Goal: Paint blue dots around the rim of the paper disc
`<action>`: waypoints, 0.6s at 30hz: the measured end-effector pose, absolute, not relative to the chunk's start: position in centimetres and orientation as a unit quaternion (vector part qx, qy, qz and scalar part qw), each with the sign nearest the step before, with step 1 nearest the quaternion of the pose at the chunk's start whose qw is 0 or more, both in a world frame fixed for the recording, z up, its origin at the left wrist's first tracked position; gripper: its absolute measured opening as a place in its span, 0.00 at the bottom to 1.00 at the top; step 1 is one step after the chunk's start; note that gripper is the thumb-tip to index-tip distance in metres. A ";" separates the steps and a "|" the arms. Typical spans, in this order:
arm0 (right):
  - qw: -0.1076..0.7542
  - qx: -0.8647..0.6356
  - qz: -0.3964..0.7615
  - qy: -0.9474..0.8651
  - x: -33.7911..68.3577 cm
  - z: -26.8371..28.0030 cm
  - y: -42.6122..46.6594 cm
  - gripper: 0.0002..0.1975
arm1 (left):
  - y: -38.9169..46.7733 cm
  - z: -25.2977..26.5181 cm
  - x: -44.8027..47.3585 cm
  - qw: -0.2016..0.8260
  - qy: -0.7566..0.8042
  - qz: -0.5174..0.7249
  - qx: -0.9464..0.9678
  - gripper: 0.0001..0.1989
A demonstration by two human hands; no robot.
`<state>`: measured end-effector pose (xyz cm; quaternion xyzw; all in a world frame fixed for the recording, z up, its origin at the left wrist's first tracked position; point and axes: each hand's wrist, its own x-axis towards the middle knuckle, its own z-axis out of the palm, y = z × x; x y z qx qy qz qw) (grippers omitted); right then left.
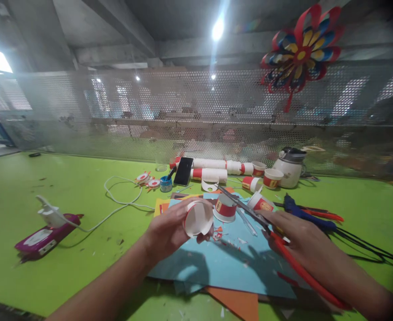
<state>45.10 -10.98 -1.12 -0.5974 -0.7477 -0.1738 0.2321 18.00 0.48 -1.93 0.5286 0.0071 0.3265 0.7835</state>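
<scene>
My left hand [165,232] is wrapped round a small paper cup [199,219], white inside, tilted with its open mouth toward me. A notch shows at the lower part of its rim. Long scissors [298,265] with red handles are in my right hand [301,234], their blades pointing up and left, away from the held cup. Behind the blades, a red and white paper cup [225,208] stands upside down on blue paper [196,272]. Another cup [261,202] lies tilted near my right fingertips. Red and white scraps [218,232] lie between my hands.
At the back are white paper-cup tubes [210,165], a black phone [183,171], a blue paint jar [166,183], more cups [272,177] and a jug [288,168]. A blue glue gun [308,217] lies right. A purple power strip [47,238] with a white cable is left.
</scene>
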 end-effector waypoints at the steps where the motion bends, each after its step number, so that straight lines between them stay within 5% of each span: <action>1: 0.241 -0.601 -0.140 -0.749 45.1 -1.3 -11.0 0.17 | 0.6 -1.9 17.9 0.778 0.011 0.335 0.532 0.23; 10: 0.328 -0.586 0.017 -0.741 43.5 -2.0 -13.2 0.15 | 1.0 -2.5 18.4 0.683 0.084 0.418 0.593 0.23; 18: 0.277 -0.577 -0.053 -0.766 43.8 -3.8 -12.3 0.13 | 1.3 -3.0 18.7 0.607 0.159 0.456 0.631 0.23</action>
